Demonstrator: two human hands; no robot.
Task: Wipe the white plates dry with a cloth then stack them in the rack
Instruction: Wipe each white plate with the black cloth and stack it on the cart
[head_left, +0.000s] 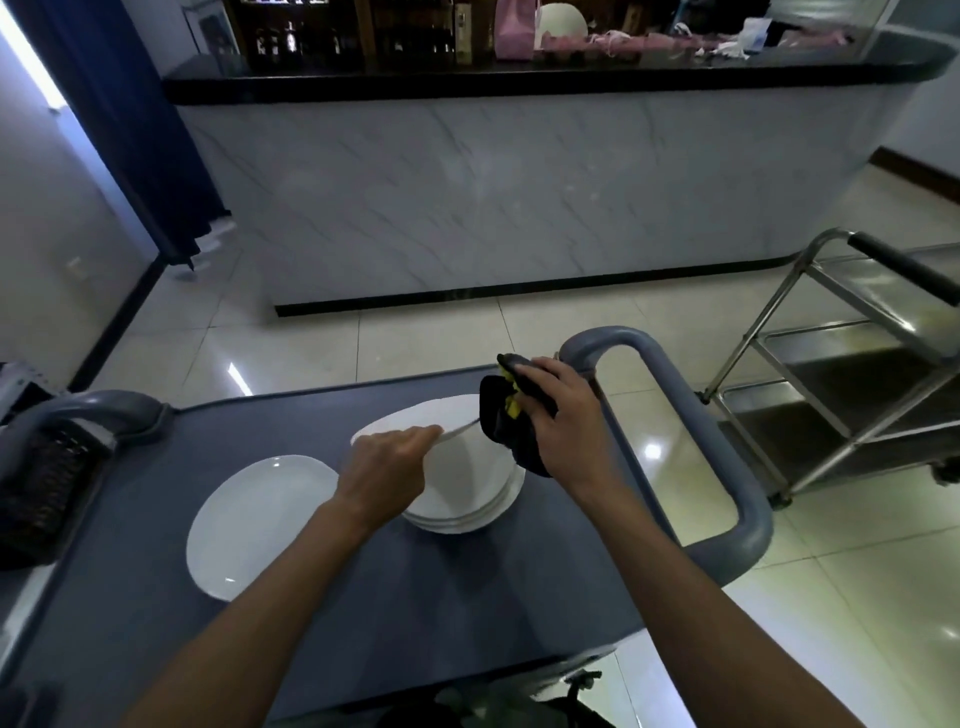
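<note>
Plates first: one white plate (457, 457) is tilted up at mid-frame, its near edge resting on a short stack of plates (467, 512) on the grey cart top (363, 597). The left hand (387, 467) pinches that raised plate's upper rim, thumb on top, while the fingers underneath are hidden behind the hand itself. Just right of it, the right hand (553, 415) is curled around a dark cloth (511, 426) with a flash of yellow in its folds, and the cloth is pressed against the plate's far right edge. How many plates sit in the stack is hard to count; only a few rims show below the tilted one. Lower left of the stack, apart from it, a single plate (260, 525) lies flat on the cart. At the left edge of the frame a dark basket-like rack (41, 493) is cut off and too murky to read in detail. The cart's grey handle (675, 415) loops round behind the right hand. Over on the right, a steel trolley (857, 364) runs out of frame. Across the top, a marble-fronted counter (519, 197) carries blurred clutter that I can't identify. Something dark and leafy at the bottom edge is cropped beyond telling.
</note>
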